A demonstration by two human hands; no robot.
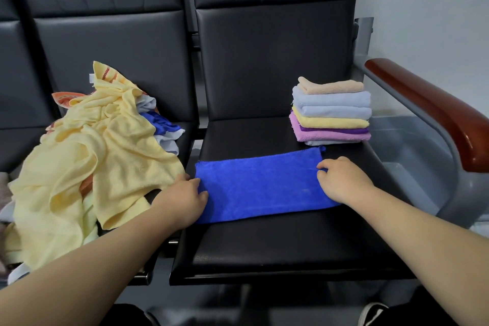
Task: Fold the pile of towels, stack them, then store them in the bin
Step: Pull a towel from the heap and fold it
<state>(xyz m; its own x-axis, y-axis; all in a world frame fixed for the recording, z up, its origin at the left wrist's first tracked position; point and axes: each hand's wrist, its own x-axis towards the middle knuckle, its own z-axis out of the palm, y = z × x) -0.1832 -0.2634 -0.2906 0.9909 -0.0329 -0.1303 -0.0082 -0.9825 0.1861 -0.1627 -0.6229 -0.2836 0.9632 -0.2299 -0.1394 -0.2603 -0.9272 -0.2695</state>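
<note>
1. Blue towel [259, 188] lies flat as a long strip on the front half of the black seat [264, 241]. It looks folded once already.
2. Left hand [182, 193] is at its left end, with fingers [202, 194] curled over the edge, gripping it as far as I can tell.
3. Right hand [341, 180] is at the right end, with the thumb and fingers [321, 173] pinching the edge near the far corner.
4. Stack [330, 114] of folded towels sits back right on the same seat, just behind the strip's far right corner.
5. Pile [87, 156], mostly yellow and unfolded, is on the next seat, just beside the left hand.
6. Grey bin [407, 156] is low on the right, past the armrest [434, 108].
7. Handling: likely soft, light and limp, so it would sag if lifted at one point. Better to take both corners of one end and lay them over the other end.
8. The seat looks slick, so the towel may slide. Pinning the far end should help.
9. Progress: mid-fold, with plenty left in the pile.
</note>
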